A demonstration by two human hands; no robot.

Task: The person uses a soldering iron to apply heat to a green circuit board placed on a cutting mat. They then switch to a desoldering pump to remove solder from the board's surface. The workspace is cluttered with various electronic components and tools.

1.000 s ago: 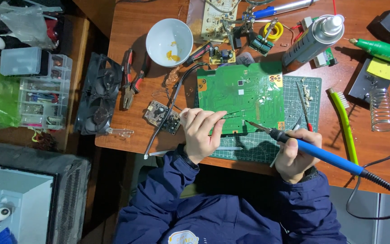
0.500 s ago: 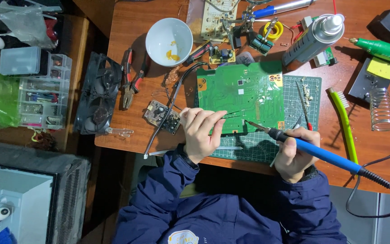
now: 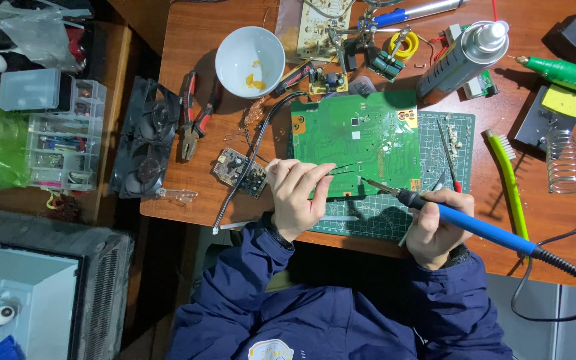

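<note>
A large green circuit board lies on a green cutting mat at the desk's near edge. My left hand rests on the board's near left side and pinches thin tweezers that point right across the board. My right hand grips a blue-handled soldering iron; its metal tip touches the board near its lower right part, close to the tweezer tips. The iron's black cable loops off the desk's right edge.
On the wooden desk are a white bowl, red-handled pliers, a small circuit board, a spray can, a green brush, a coil iron stand and a green rotary tool. A black fan and plastic drawers sit left.
Hardly anything moved: the soldering iron tip has shifted slightly on the board. Both hands keep their grips.
</note>
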